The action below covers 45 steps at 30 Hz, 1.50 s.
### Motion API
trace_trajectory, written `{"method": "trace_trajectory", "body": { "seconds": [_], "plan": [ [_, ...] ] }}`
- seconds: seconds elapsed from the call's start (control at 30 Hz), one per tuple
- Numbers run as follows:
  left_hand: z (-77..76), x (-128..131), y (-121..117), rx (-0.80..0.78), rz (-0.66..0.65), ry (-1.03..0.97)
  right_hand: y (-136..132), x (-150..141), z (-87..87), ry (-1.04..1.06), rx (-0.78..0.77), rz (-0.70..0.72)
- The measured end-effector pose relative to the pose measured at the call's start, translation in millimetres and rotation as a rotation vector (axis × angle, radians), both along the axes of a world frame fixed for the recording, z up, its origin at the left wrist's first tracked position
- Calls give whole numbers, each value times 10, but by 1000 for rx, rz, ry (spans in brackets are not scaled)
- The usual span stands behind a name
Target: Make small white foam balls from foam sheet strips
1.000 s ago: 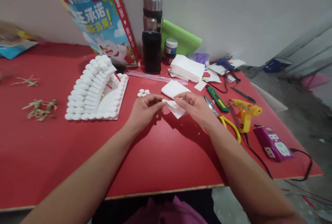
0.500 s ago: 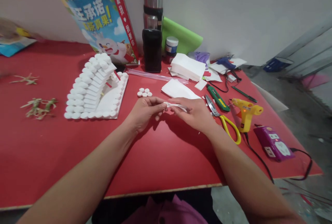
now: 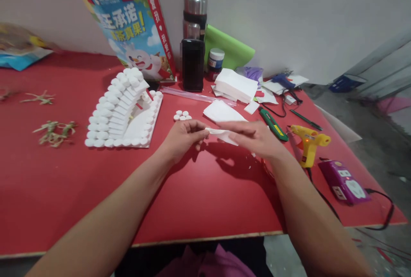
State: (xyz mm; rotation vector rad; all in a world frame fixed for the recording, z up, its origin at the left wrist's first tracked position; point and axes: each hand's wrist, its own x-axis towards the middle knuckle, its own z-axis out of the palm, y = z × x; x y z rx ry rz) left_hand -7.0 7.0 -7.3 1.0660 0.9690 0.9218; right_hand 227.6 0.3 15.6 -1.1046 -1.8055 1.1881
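Note:
Both hands meet over the middle of the red table [image 3: 64,178]. My left hand [image 3: 183,138] pinches the left end of a thin white foam piece [image 3: 221,133]. My right hand [image 3: 257,136] lies over the piece's right part, fingers closed on it. The piece is held flat, a little above the tabletop. Just beyond the hands lie a few small white foam discs [image 3: 181,115] and a loose white foam sheet [image 3: 223,112]. A white foam model [image 3: 123,112] with rows of discs along its sloped side stands to the left.
At the back stand a printed carton [image 3: 135,24], a black and steel flask [image 3: 192,50], a green roll [image 3: 229,48] and a stack of foam sheets [image 3: 236,85]. A green utility knife [image 3: 272,123], a yellow glue gun [image 3: 308,144] and a purple power strip [image 3: 345,181] lie right. Dried plant bits [image 3: 54,132] lie left.
The foam piece has turned from tilted and broad-side up to nearly flat and edge-on between the hands. My right hand has slid right over it, and now hides the scissors.

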Motion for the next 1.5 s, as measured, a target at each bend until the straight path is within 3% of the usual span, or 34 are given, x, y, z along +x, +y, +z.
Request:
{"method": "trace_trajectory", "body": {
  "seconds": [0.17, 0.33, 0.5, 0.83, 0.93, 1.07, 1.17, 1.4, 1.5],
  "plan": [
    [78, 18, -30, 133, -41, 160, 71, -37, -77, 203, -385, -202],
    [114, 69, -65, 256, -67, 212, -11, -306, -123, 335, -676, -12],
    [101, 65, -53, 213, -59, 184, -42, -346, -105, 427, -745, 26],
    [82, 67, -46, 72, -16, 99, -15, -299, -101, 348, -636, 59],
    [56, 71, -48, 58, -5, 86, -18, -296, -95, 186, -462, 54],
    [27, 83, -46, 40, 13, 97, -35, -333, -122, -152, -121, -58],
    [20, 88, -45, 37, 38, 68, -58, -363, -144, -290, 12, -126],
    [-10, 72, -48, -29, 11, -40, -84, -354, -116, -330, 89, -153],
    [-18, 92, -63, -37, 24, -31, -76, -360, -136, -296, 52, -188]
  ]
}}
